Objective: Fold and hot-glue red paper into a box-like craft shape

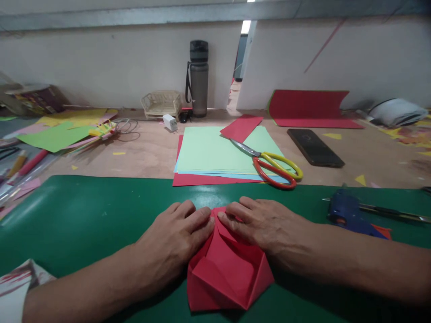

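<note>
A partly folded red paper box (232,269) rests on the green mat, its near end standing up as walls. At its far end, my left hand (182,231) grips the left edge, thumb and fingers pressed together on the paper. Opposite it, my right hand (257,222) is closed on the right side of the same far end, its thumb pressing near the middle. The hands lie close together with a narrow strip of red paper between them. Both palms and some fingertips are hidden.
Beyond the mat (101,215) lie stacked coloured sheets (208,150) with scissors (276,166) on top. To the right are a phone (314,147), a blue glue gun (346,208) and a folded red sheet (310,107). A bottle (199,80) and miniature wicker sofa (162,104) stand behind.
</note>
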Demonstrator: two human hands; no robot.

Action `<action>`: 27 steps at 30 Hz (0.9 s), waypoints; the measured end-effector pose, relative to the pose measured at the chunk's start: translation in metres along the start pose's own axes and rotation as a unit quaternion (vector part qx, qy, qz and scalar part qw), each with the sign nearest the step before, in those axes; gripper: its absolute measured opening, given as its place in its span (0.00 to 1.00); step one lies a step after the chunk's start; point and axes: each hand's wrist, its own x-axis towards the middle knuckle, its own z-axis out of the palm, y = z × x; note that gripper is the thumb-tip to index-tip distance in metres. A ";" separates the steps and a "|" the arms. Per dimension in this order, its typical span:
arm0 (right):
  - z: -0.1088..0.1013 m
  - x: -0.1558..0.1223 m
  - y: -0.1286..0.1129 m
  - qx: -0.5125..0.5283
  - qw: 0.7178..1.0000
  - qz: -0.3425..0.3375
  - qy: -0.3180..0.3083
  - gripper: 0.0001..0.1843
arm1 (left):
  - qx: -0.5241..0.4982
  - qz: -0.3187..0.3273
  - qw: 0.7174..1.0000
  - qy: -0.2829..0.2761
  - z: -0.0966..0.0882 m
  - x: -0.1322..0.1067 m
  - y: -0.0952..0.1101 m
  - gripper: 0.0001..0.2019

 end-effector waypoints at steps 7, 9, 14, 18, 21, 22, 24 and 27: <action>0.004 0.009 0.000 -0.038 0.999 -0.001 0.028 0.13 | 0.103 -0.015 0.995 -0.004 0.006 0.004 0.005 0.13; 0.003 0.010 0.000 -0.038 0.999 -0.003 0.030 0.15 | 0.125 -0.021 0.992 0.002 0.008 0.006 0.005 0.12; -0.001 0.010 0.001 -0.015 1.000 -0.003 0.012 0.22 | 0.121 -0.032 0.992 -0.003 0.007 0.007 0.005 0.13; -0.007 0.009 0.003 0.019 1.000 -0.011 0.003 0.20 | 0.061 -0.026 0.998 -0.013 0.000 0.002 0.005 0.16; -0.013 0.008 0.004 0.043 0.999 -0.014 -0.017 0.19 | 0.023 -0.023 0.999 -0.016 -0.005 -0.002 0.005 0.17; -0.015 0.007 0.004 0.048 0.998 -0.014 -0.023 0.20 | 0.012 -0.024 0.999 -0.019 -0.006 -0.003 0.005 0.17; -0.018 0.004 0.003 0.058 0.998 -0.012 -0.036 0.24 | -0.005 -0.027 0.999 -0.022 -0.007 -0.004 0.005 0.16; -0.019 0.000 0.003 0.060 0.997 -0.008 -0.043 0.29 | -0.016 -0.025 0.999 -0.018 -0.008 -0.005 0.004 0.16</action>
